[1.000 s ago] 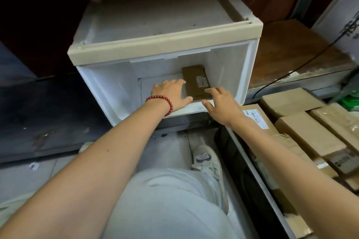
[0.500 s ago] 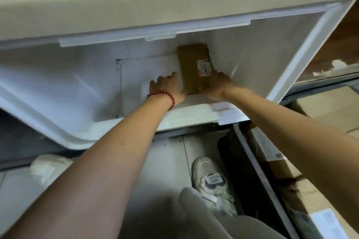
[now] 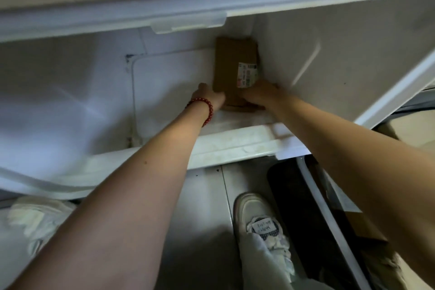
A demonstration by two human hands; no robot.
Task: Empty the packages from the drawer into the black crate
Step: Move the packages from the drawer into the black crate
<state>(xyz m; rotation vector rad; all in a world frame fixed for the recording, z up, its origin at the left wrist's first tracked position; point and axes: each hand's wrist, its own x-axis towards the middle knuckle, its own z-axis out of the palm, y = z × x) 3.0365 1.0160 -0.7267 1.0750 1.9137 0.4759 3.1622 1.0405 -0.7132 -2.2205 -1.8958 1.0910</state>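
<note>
the package [image 3: 231, 66] lies in the far right corner of the drawer [image 3: 235, 146], its right edge against the side wall and its long axis running straight away from the person. both hands are at its near end: the left hand [image 3: 208, 99] grips the left corner and the right hand [image 3: 260, 95] clasps the right corner below the label. how far the fingers tuck under cannot be told. both are equally near, so the pull should come straight back along that axis, then swing right and down to the crate [image 3: 289, 195], which sits below the right forearm.
</note>
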